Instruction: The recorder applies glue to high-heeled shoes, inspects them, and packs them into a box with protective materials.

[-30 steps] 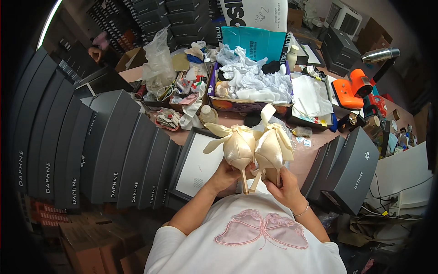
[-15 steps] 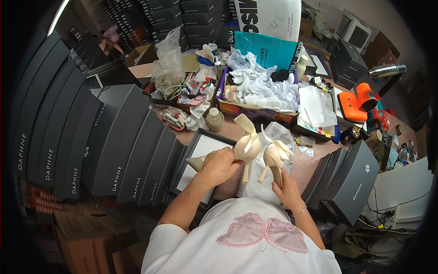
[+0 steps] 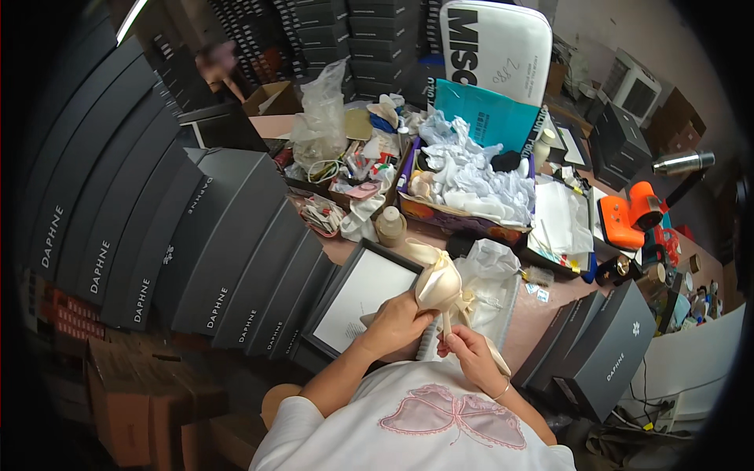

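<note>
My left hand is wrapped round a cream high-heeled shoe, raised over the near edge of the table. My right hand has its fingers closed close under that shoe, by its thin heel. A second cream shoe shows in part beside the right palm, held in that hand; the first shoe and the fingers hide much of it. Just left of my hands lies an open dark grey shoebox part with a white inside. White tissue paper sits beyond the shoes.
Dark shoeboxes line the left side, and more boxes stand at the right. Behind are a purple carton of crumpled paper, a cream bottle and a clutter of small items. An orange tool stands far right.
The two shoes, held apart before, have come together. My right hand has moved left and turned, toward the heel of the left hand's shoe. The whole view has shifted slightly.
</note>
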`<state>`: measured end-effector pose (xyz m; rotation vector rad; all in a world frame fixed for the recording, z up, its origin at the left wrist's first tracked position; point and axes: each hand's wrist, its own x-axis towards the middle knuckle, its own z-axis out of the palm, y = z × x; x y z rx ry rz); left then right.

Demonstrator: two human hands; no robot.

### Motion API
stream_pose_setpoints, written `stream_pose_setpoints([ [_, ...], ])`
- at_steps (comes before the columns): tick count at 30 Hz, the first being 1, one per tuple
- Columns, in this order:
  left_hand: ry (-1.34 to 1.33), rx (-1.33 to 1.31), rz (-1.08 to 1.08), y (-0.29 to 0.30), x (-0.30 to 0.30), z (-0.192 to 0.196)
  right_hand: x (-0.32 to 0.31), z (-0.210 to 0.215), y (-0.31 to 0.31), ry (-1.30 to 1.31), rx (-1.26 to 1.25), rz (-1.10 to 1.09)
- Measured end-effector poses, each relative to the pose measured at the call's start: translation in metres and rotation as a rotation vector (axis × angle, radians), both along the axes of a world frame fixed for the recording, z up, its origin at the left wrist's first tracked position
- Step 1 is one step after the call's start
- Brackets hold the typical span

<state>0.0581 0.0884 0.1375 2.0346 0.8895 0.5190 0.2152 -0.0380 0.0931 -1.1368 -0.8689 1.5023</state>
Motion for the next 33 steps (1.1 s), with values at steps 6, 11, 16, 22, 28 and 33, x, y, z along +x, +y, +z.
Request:
stream_pose_setpoints([
  [6,-0.421,-0.92,-0.369,0.077,-0.097,-0.011,-0.009,0.036,0.005,0.021,0.023,0.355],
  [11,-0.972,-1.191,-0.423,0.076,-0.05,-0.052,-0.032,0.016,0.046,0.297,-0.183,0.53],
  [16,-1.617,-1.452,-0.785,0.049,-0.04,-0.087,-0.03,-0.011,0.097,-0.164,-0.165,0.78],
  [22,-1.68,-1.626,-0.488,0.044,-0.037,-0.131,0.04,0.038,0.3,-1.108,0.532,0.402],
  [28,-1.449,-1.693,-0.185,0.052,-0.035,-0.158,0.048,-0.027,0.544,-2.096,0.927,0.277],
  [33,-1.371,-1.609,0.004,0.046,-0.052,-0.172,0.053,-0.093,0.625,-2.533,0.564,0.478],
])
